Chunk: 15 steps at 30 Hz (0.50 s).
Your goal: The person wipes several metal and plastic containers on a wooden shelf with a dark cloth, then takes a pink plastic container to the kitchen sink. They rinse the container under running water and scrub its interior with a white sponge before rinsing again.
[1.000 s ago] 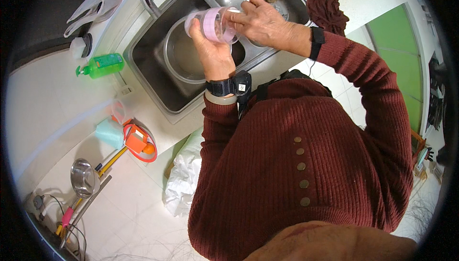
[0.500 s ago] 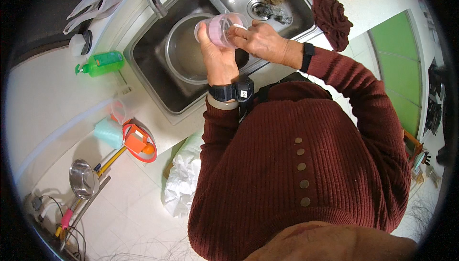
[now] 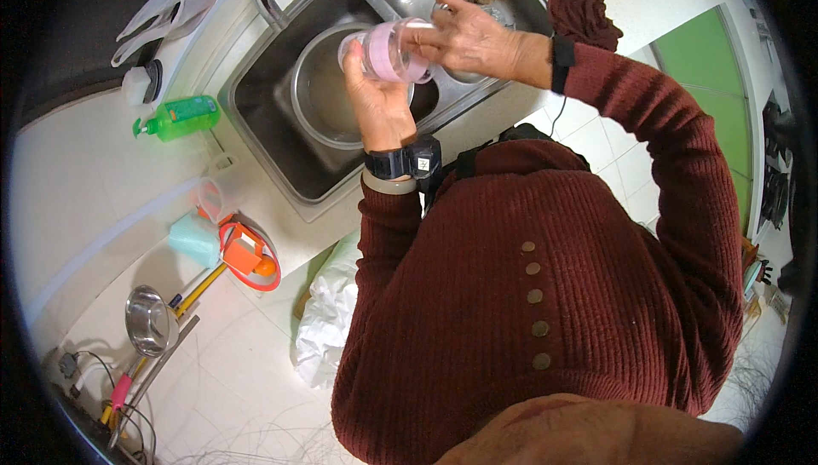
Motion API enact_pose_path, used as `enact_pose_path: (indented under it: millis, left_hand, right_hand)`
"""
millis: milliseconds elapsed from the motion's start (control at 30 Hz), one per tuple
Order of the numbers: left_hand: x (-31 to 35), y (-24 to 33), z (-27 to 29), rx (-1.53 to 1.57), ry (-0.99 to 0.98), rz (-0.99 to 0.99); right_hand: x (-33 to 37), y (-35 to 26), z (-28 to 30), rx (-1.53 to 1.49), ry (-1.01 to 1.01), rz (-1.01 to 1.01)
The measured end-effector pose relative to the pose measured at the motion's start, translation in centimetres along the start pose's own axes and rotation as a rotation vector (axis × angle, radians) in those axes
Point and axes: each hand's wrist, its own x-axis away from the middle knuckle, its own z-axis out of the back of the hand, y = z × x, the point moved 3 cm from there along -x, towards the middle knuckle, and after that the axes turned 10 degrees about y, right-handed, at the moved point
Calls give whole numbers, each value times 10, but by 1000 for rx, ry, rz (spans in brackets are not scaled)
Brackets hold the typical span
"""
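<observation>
Left hand [image 3: 377,103] wrapped around a small pink clear-sided container [image 3: 388,49], held over the steel sink [image 3: 274,129]; right hand [image 3: 471,38] at 3 o'clock of it, fingers [image 3: 424,32] pinching its rim. Steel bowl [image 3: 328,94] in the basin directly beneath. Green soap bottle [image 3: 181,116] on the counter at 9 o'clock, well apart.

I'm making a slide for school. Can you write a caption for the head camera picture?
Left hand and right hand hold a pink cup over a metal sink.

Green soap bottle [image 3: 177,116], metal ladle [image 3: 149,322]
</observation>
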Motion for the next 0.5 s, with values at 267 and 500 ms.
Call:
enact_pose_path:
  millis: [267,500]
  left_hand:
    - [2,7,-2,-58,-77,10]
    - [-6,-8,7,21,-38,111]
  right_hand:
    - [-1,-58,-7,-1306,170,-889]
    - [8,-25,-11,-327,-14,-141]
